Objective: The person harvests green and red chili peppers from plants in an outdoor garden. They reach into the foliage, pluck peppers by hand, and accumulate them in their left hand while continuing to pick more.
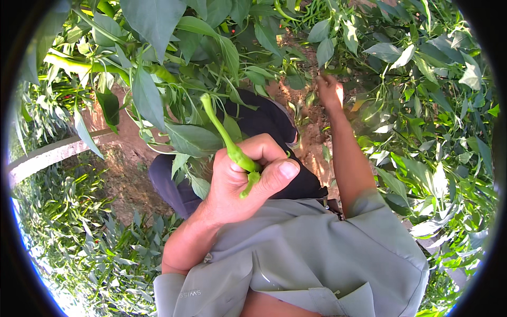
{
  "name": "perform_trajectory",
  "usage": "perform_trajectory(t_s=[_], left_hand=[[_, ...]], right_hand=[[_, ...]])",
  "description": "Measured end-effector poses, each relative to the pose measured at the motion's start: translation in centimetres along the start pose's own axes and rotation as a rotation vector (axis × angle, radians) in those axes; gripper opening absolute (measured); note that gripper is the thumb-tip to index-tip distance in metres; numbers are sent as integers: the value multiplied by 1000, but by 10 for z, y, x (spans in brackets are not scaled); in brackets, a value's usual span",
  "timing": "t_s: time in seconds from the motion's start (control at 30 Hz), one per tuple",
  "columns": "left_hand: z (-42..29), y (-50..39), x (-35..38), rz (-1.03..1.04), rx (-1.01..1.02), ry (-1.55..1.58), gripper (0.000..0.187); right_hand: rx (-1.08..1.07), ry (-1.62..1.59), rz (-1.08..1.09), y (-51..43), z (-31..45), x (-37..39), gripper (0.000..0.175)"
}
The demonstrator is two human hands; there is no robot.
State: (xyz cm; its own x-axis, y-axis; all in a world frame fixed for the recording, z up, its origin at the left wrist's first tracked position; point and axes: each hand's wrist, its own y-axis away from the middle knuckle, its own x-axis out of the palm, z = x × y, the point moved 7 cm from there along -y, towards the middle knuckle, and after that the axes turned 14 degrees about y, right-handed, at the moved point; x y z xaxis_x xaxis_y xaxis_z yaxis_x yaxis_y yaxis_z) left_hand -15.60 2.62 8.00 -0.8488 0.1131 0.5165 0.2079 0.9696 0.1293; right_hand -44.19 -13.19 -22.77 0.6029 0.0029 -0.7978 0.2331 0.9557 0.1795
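My left hand [245, 174] is closed in front of my body around green chilli peppers [242, 158]. Two of their stem ends stick out of the fist, one long and one short, while the rest is hidden by my fingers. My right arm reaches forward and down beside the leaves, and my right hand [332, 95] is low over the soil between the plants. Shade blurs its fingertips, so I cannot tell whether they hold anything. Pepper plant leaves [148, 95] hang close before me, with a pale green pepper [75, 65] among them at the upper left.
Several thin green peppers [317, 16] lie in a heap beyond the leaves at the top. Dense pepper plants [420, 115] stand along my right side. Bare soil [134, 190] shows at left, where a pale curved strip [51, 156] crosses. My dark-trousered knee [261, 123] is bent beneath the foliage.
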Motion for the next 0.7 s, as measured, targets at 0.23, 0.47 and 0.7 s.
perform_trajectory(t_s=[0.23,0.47,0.7], left_hand=[[9,15,-6,-47,-5,-71,31],[20,-13,-9,-201,-62,-67,29],[51,-91,7,-75,-72,-29,35]], right_hand=[[519,-42,-280,-88,-37,5,53],[319,-124,-260,-91,-17,5,65],[303,-220,-116,-82,0,0,51]])
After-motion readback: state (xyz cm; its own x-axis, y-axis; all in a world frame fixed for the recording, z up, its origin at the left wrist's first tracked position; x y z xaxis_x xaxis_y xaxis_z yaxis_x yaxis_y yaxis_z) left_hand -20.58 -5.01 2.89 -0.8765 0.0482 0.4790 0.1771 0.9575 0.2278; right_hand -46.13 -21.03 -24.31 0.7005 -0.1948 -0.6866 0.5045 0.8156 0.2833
